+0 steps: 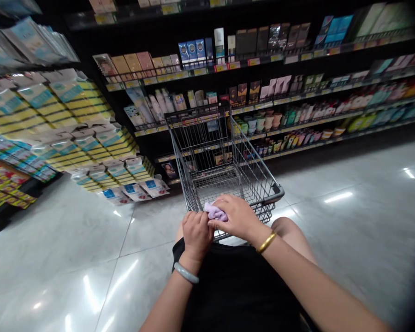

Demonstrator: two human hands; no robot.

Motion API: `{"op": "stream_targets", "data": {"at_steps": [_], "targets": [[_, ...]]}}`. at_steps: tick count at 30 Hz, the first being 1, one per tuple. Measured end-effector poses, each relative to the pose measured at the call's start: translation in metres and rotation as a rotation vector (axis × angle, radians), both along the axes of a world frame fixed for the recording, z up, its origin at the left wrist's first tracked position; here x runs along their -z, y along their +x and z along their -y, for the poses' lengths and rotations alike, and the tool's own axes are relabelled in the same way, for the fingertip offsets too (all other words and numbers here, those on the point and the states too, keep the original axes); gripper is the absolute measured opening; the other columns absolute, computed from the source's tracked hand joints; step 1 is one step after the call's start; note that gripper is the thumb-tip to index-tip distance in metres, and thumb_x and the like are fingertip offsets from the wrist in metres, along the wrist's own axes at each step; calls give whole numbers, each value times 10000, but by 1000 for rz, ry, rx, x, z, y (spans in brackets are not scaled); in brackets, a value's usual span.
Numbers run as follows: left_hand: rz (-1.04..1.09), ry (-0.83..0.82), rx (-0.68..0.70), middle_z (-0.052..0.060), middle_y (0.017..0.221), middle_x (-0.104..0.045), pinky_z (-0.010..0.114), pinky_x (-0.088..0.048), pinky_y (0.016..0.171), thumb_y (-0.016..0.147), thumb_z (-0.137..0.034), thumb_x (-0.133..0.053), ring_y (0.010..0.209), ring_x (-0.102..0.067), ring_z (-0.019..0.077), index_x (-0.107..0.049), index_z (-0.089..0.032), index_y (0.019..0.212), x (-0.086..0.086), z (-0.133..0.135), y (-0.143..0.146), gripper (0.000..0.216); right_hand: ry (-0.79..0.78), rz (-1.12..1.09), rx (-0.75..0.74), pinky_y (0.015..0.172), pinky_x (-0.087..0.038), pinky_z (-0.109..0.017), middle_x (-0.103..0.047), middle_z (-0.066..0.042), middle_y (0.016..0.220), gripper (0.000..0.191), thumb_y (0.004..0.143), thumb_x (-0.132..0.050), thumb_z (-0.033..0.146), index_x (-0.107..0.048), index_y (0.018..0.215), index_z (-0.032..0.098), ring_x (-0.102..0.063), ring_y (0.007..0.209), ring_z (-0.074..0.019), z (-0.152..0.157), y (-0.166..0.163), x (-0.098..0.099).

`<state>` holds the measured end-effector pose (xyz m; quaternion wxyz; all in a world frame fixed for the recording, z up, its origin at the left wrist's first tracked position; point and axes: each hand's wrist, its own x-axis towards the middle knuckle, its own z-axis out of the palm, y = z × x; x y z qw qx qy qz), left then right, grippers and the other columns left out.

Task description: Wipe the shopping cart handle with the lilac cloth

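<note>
Directly ahead of me stands a wire shopping cart (256, 157), its basket showing bare wire mesh. My left hand (197, 233), with a pale bangle at the wrist, is closed around the cart's handle. A small crumpled lilac cloth (215, 212) lies under my right hand (237, 214), whose fingers curl over it against the handle beside my left hand. A gold bracelet circles that wrist. Most of the handle is hidden beneath my hands.
Dark shelves (290, 99) with boxes, bottles and tubes run across behind the cart. On the left hang several rows of yellow-and-white packets (69, 99), with a lower display of colourful packs (7, 180) farther left. Shiny grey floor (359, 240) stretches to both sides.
</note>
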<state>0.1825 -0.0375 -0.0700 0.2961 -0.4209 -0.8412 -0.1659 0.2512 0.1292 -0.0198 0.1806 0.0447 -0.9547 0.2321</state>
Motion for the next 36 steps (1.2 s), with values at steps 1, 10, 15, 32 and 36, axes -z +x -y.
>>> {"op": "stream_targets", "data": {"at_steps": [1,10,15,32,36], "targets": [[5,-5,0,48,676,-552,381,-393,756,925,-276,-464,698,-499,216,-538,-209,725,-1,0,0,224,19,40,-4,831,-429,-314,-637,-59,1048,395,851,-591,585,-664,1013,231,-587,991,-209,-2,-1,-1],[39,-9,-12,38,722,-593,388,-397,807,918,-220,-486,734,-523,213,-595,-202,818,-6,-1,4,149,148,-9,274,699,-364,-281,-621,-56,945,251,900,-561,439,-688,1009,251,-565,827,-178,3,-1,5],[43,-24,-8,37,710,-584,390,-397,804,920,-217,-484,724,-515,210,-590,-201,806,-7,0,5,156,108,-78,75,794,-404,-291,-629,-41,1048,239,879,-606,418,-687,1053,275,-564,935,-184,-6,7,11],[85,2,8,41,767,-632,398,-397,828,919,-228,-490,761,-550,212,-618,-209,889,-8,-1,8,133,136,-255,208,916,-421,-409,-594,-90,1153,305,880,-638,259,-673,1182,284,-530,1063,-250,-43,24,40],[61,26,-18,41,746,-628,398,-395,817,911,-230,-495,745,-543,212,-615,-210,846,-4,-3,6,138,159,-267,251,923,-410,-440,-596,-103,1154,311,879,-646,335,-674,1182,271,-524,1061,-271,-26,24,36]]}}
